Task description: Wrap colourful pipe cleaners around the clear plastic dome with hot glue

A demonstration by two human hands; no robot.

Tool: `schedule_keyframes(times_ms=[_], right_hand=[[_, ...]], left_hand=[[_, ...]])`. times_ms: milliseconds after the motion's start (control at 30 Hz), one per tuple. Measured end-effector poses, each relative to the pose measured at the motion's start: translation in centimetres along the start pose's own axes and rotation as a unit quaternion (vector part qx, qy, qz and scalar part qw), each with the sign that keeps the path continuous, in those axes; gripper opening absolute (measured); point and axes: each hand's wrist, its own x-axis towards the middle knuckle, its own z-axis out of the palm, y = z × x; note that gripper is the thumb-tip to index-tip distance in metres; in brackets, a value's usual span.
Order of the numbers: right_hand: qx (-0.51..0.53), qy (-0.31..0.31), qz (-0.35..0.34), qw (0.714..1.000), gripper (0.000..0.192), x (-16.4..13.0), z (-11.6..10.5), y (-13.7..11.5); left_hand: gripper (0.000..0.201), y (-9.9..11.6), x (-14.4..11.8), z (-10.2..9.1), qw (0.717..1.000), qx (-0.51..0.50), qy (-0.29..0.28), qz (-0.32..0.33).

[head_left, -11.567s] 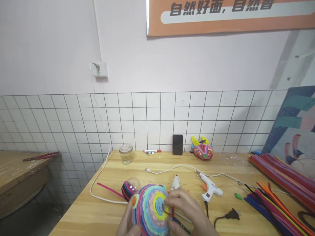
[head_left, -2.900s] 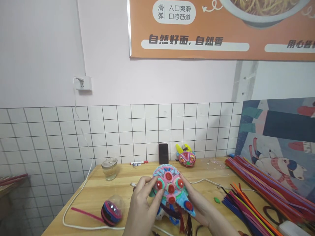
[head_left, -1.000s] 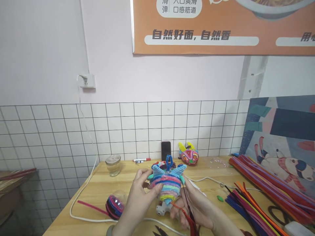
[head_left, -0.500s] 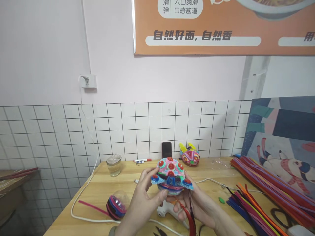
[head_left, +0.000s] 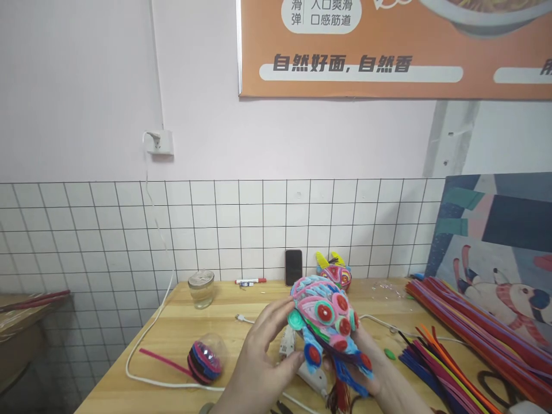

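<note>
A pipe-cleaner animal-head ornament in pink, light blue and red is up off the table between my hands. It has red round eyes and spots, blue-and-red ears and a dark red tassel below. My left hand is curled at its left side, fingertips on the top edge and thumb by the lower left ear. My right hand supports it from the right and underneath; most of its fingers are hidden behind the ornament. Below lies a white glue gun, partly covered.
A half-covered clear ball with a pink pipe cleaner lies at left. Behind stand a glass cup, markers, a phone and another ornament. Pipe-cleaner bundles lie right; a white cable crosses the table.
The ornament has been turned and tilted, its top now facing me more with the ears hanging lower; it has moved slightly right. My left hand has shifted right with it.
</note>
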Motion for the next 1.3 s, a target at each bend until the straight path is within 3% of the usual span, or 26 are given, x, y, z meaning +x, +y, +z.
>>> schedule_keyframes(times_ms=[200, 367, 500, 567, 733, 900, 1300], right_hand=[[0.015, 0.015, -0.014, 1.0, 0.038, 0.1, -0.4, -0.3], [0.03, 0.017, -0.035, 0.999, 0.046, 0.4, -0.8, -0.3], [0.042, -0.041, -0.015, 0.998, 0.061, 0.5, -0.8, 0.1], [0.043, -0.067, -0.005, 0.997, 0.062, 0.4, -0.9, 0.3], [0.038, -0.032, -0.031, 0.998, 0.054, 0.3, -1.4, 0.7], [0.028, -0.036, -0.012, 0.999, 0.047, 0.3, -1.1, 0.9], [0.007, -0.054, -0.003, 0.999, 0.054, 0.6, -0.1, 0.9]], left_hand=[[0.036, 0.5, 0.2, 0.2, 0.986, -0.16, 0.023, -0.03], [0.027, 0.6, 0.6, 0.0, 0.972, -0.171, 0.092, -0.129], [0.035, 0.6, 1.1, 0.3, 0.959, -0.204, 0.08, -0.179], [0.038, 0.7, 1.2, 0.5, 0.958, -0.206, 0.087, -0.182], [0.036, 1.0, 1.0, 0.5, 0.958, -0.207, 0.096, -0.175], [0.033, 0.8, 0.7, 0.6, 0.955, -0.22, 0.089, -0.178], [0.033, 0.5, 0.5, 0.8, 0.954, -0.231, 0.086, -0.172]])
